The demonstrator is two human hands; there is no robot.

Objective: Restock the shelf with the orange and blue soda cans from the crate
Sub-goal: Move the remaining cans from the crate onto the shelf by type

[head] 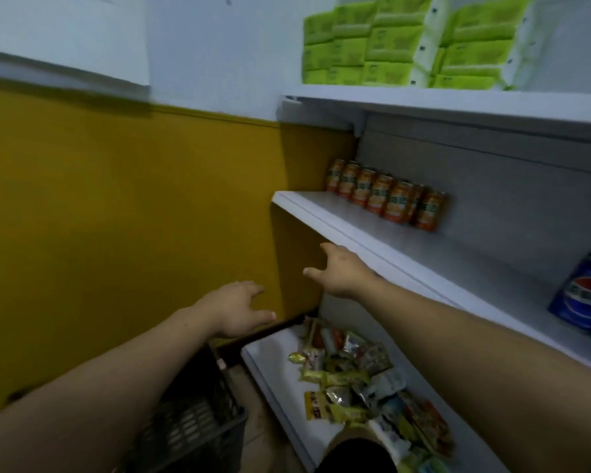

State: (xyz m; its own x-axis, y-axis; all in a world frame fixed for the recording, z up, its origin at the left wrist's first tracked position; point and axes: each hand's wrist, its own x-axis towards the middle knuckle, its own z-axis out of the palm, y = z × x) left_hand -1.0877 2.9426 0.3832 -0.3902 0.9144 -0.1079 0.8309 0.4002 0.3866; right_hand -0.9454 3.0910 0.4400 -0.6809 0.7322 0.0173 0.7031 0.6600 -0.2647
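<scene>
Head view: orange soda cans (386,196) stand upright in a row at the back of the middle shelf (355,230), up and to the right of your right hand (342,271), well apart from it. One blue soda can (584,295) sits on the same shelf far to the right of that hand, cut by the frame edge. Crate (191,421) is dark, slatted, below your left hand (236,308); your left forearm crosses over it, so can't tell what's inside.

Around:
- Snack packets (355,377) in a loose heap on the lower shelf, below the right hand.
- Green tissue packs (406,46) stacked on the top shelf, high above both hands.
- Yellow wall (116,216) behind the left hand.
- Shelf surface between the right hand and the orange row is bare.

Hands: your right hand has fingers spread wide, holds nothing, at the shelf's front lip; can't tell if it touches. Your left hand is lower and to the left of the right one, fingers loosely spread, thumb out, holding nothing. Frame is motion-blurred.
</scene>
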